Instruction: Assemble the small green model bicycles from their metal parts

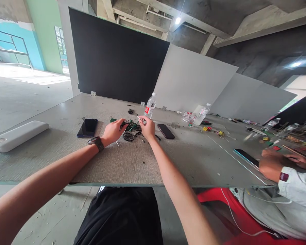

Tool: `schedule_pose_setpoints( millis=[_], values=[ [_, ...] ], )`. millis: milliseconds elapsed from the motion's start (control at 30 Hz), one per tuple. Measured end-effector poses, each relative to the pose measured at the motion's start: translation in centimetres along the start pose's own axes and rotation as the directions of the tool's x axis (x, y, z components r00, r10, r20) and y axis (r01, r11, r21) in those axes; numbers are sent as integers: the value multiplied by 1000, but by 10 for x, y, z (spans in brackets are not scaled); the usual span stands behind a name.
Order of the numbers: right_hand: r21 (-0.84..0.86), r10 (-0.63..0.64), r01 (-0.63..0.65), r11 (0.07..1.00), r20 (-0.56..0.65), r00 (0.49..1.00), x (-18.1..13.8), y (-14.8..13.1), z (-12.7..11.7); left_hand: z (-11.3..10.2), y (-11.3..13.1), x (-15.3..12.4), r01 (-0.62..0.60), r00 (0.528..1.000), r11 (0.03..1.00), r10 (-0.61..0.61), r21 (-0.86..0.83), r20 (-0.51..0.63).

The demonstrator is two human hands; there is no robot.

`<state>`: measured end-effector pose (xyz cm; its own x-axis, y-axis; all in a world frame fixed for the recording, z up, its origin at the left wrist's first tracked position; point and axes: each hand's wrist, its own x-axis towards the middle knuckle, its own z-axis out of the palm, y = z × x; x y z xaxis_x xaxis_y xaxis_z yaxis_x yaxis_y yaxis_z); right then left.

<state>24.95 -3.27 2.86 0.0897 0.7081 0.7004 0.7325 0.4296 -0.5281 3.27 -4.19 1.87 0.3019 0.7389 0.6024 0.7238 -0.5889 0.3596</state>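
A small dark-green model bicycle (134, 126) with black spoked wheels lies on the table in front of me, some of its parts loose. My left hand (115, 131), with a dark watch on its wrist, is closed at the bicycle's left side; the fingertips grip a dark part of it. On the other side my right hand (147, 127) pinches a small silver metal piece (141, 118) just above the frame. The loose black wheel (128, 136) lies flat between the hands, nearer to me. A small black part (130, 111) sits farther back.
Phones lie left (87, 128) and right (166, 131) of my hands. A water bottle (150, 105) stands behind my right hand, before upright panels (117, 58). A white power bank (20, 135) is far left. A co-worker's hand (271, 165) and small parts occupy the right.
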Motion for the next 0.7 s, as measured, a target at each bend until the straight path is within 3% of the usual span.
schedule_pose_setpoints(
  millis=[200,700],
  values=[
    [-9,27,-26,1000,67,997,0,4,3,-1,-1,0,26,1000,1000,-26,-11,11],
    [-4,-4,4,1000,95,995,-1,0,2,3,-4,1,52,996,997,-48,-63,70]
  ],
)
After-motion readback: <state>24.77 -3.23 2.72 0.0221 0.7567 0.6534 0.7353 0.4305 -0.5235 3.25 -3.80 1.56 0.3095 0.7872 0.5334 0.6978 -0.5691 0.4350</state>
